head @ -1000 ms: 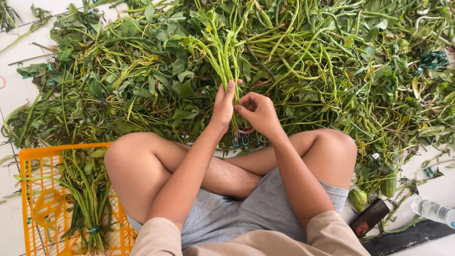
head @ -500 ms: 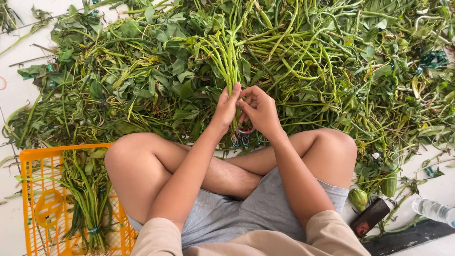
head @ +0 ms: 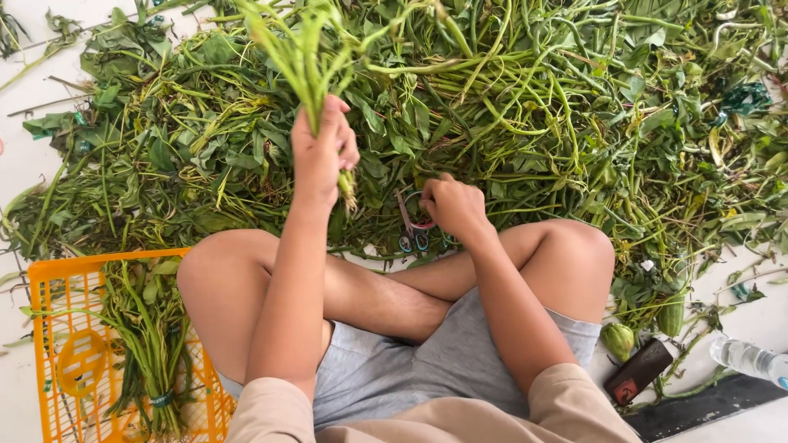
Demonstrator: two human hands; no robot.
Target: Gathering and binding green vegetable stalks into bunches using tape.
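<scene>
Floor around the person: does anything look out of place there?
Yes. A dark phone-like object and a clear plastic bottle lie on the floor among loose green stems, beside the person's knee. Scissors lie half buried in greens by the right hand.

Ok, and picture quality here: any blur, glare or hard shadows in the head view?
Head view: even, soft daylight with no hard shadows; the pale floor looks washed out but shows no hot spots. The raised left hand and its bunch of green stems are slightly motion-blurred; the right hand and orange crate are sharp. Mild wide-angle stretch at edges.
</scene>
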